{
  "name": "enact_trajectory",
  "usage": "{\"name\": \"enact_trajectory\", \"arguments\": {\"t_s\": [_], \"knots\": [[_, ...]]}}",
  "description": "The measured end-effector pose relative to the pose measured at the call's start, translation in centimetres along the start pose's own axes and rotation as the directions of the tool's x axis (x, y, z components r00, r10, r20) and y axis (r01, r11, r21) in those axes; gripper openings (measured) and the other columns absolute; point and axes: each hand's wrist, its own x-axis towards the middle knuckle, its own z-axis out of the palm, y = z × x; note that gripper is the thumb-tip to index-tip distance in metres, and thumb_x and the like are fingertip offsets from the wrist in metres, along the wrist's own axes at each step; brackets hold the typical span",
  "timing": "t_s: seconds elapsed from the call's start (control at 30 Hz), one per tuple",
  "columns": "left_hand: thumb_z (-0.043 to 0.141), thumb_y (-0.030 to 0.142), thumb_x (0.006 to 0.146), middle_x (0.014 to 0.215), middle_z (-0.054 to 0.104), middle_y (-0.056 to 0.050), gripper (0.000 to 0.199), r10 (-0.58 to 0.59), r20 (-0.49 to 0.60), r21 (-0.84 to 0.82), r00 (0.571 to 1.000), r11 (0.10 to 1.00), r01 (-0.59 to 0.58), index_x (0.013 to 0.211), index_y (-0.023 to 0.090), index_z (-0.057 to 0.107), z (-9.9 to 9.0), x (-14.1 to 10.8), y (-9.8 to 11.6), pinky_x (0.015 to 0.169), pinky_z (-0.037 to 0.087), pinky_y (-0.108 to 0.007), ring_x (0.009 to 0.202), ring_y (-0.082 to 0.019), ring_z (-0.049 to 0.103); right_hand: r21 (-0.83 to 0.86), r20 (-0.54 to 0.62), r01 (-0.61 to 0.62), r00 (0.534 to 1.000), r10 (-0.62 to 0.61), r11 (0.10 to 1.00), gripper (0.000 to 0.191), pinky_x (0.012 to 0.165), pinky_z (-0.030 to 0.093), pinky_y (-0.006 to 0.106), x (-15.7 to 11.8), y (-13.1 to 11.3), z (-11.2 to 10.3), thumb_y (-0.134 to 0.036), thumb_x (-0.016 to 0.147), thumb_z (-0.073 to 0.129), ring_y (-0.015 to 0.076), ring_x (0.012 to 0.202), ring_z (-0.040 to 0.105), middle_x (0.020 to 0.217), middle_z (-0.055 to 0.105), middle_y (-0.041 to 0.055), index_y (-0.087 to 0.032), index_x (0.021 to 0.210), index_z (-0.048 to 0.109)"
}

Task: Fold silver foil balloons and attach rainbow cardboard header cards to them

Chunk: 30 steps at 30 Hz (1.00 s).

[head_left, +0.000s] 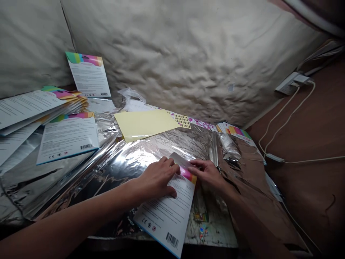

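Note:
A white printed envelope (168, 214) with a colourful top band and a blue bottom edge lies tilted at the front of the table. My left hand (159, 178) rests over its upper left part, fingers curled at the top edge and thumb on its face. At the upper right corner, my right hand (208, 174) pinches the edge between thumb and fingers. A plain greyish flap (179, 160) sticks up beyond the colourful band, between both hands. What lies under my left fingers is hidden.
Silvery foil (118, 171) covers the table. A yellow sheet (145, 124) and a small sticker sheet (182, 121) lie behind my hands. Similar envelopes (29, 104) are stacked left; one envelope (88, 77) leans on the wall. Cables (277, 122) hang from a power strip (292, 83) at right.

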Motion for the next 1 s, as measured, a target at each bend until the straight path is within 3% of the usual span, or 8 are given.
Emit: {"name": "enact_trajectory", "arguments": {"t_s": [0.07,0.13,0.33,0.57,0.67,0.8,0.9,1.0], "knots": [[0.082,0.043,0.071,0.116,0.057,-0.006,0.051,0.000,-0.029,0.019,1.000,1.000,0.000,0.110,0.023,0.057,0.2,0.0,0.0,0.079,0.048,-0.038,0.107,-0.028,0.052,-0.252,-0.059,0.214,0.970,-0.236,0.944,0.026,0.091,0.051,0.043,-1.1,-0.2,1.1,-0.033,0.093,0.058,0.0256,0.104,0.062,0.114,0.069,0.0079,-0.023,0.112,0.073],[0.082,0.044,0.071,0.113,0.057,-0.007,0.051,0.001,-0.045,0.044,0.999,0.999,0.001,0.109,0.022,0.056,0.3,0.0,0.0,0.078,0.048,-0.038,0.104,-0.027,0.052,-0.453,-0.011,0.335,0.924,-0.381,0.826,0.033,0.100,0.047,0.046,-2.1,-0.2,2.1,-0.027,0.098,0.049,0.0260,0.116,0.056,0.129,0.064,0.0072,-0.026,0.127,0.066],[0.084,0.047,0.067,0.111,0.054,-0.008,0.054,-0.001,-0.078,0.115,0.997,0.993,0.010,0.105,0.020,0.058,0.2,0.1,0.1,0.080,0.047,-0.040,0.103,-0.029,0.050,-0.613,0.157,0.437,0.884,-0.441,0.658,0.050,0.104,0.045,0.050,-3.1,0.8,2.7,-0.032,0.096,0.055,0.0293,0.122,0.052,0.144,0.055,0.0082,-0.023,0.145,0.049],[0.082,0.061,0.062,0.117,0.052,-0.011,0.066,-0.052,-0.062,0.108,0.997,0.992,0.059,0.108,0.020,0.058,0.2,-0.1,-0.3,0.082,0.047,-0.041,0.107,-0.032,0.050,-0.527,0.205,0.491,0.866,-0.457,0.694,0.048,0.114,0.036,0.052,-2.9,1.3,2.5,-0.031,0.095,0.057,0.0295,0.140,0.039,0.145,0.053,0.0100,-0.020,0.142,0.052],[0.071,0.065,0.073,0.116,0.054,-0.012,0.060,-0.097,-0.108,0.128,0.989,0.986,0.111,0.109,0.019,0.058,0.3,0.2,-0.8,0.083,0.046,-0.042,0.106,-0.032,0.051,-0.452,0.183,0.447,0.894,-0.410,0.772,0.041,0.113,0.038,0.050,-2.7,1.1,2.4,-0.032,0.093,0.060,0.0291,0.141,0.038,0.150,0.047,0.0098,-0.022,0.133,0.061],[0.050,0.051,0.095,0.114,0.056,-0.011,0.038,-0.190,-0.209,0.132,0.959,0.966,0.220,0.116,0.020,0.059,0.8,0.9,-1.6,0.084,0.044,-0.042,0.107,-0.030,0.050,-0.450,0.152,0.435,0.898,-0.413,0.780,0.037,0.111,0.039,0.050,-2.6,1.2,2.6,-0.032,0.092,0.063,0.0292,0.137,0.041,0.150,0.046,0.0097,-0.025,0.129,0.064],[0.059,0.042,0.091,0.114,0.055,-0.011,0.031,-0.222,-0.216,0.103,0.951,0.963,0.248,0.115,0.022,0.062,0.9,1.1,-1.9,0.085,0.044,-0.042,0.109,-0.031,0.049,-0.490,0.161,0.461,0.882,-0.443,0.740,0.037,0.111,0.038,0.050,-2.8,1.3,2.9,-0.032,0.093,0.062,0.0297,0.135,0.042,0.148,0.049,0.0101,-0.024,0.128,0.064],[0.061,0.034,0.088,0.110,0.056,-0.009,0.021,-0.213,-0.192,0.047,0.958,0.973,0.226,0.106,0.025,0.065,0.7,1.1,-1.9,0.085,0.043,-0.041,0.108,-0.030,0.050,-0.434,0.157,0.422,0.905,-0.395,0.796,0.035,0.109,0.040,0.047,-2.8,1.0,3.1,-0.032,0.091,0.064,0.0284,0.133,0.044,0.145,0.051,0.0089,-0.025,0.126,0.064]]}}
